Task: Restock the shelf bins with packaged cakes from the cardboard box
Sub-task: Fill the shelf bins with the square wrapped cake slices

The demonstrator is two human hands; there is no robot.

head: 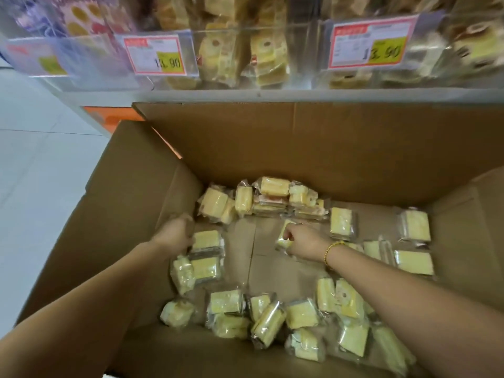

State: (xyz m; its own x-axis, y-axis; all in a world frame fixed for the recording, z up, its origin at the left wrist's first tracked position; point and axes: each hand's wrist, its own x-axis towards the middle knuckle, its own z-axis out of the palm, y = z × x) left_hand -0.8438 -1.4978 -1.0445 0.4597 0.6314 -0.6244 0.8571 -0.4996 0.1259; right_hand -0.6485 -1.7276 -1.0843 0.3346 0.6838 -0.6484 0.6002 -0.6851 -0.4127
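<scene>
A big open cardboard box (pixel 272 148) stands on the floor under the shelf, with several yellow packaged cakes scattered on its bottom. My left hand (pixel 174 233) is down at the box's left wall, its fingers curled onto a wrapped cake (pixel 206 240) that lies on a small stack. My right hand (pixel 302 241), with a gold bracelet on the wrist, pinches another wrapped cake (pixel 283 238) near the middle of the box. Clear shelf bins (pixel 245 58) above hold more cakes of the same kind.
Price tags reading 13.90 (pixel 156 54) hang on the bin fronts, with another tag (pixel 373 46) to the right. Pale floor tiles (pixel 41 159) lie left of the box. The tall far flap of the box rises just below the shelf edge (pixel 272 95). Bare cardboard shows mid-box.
</scene>
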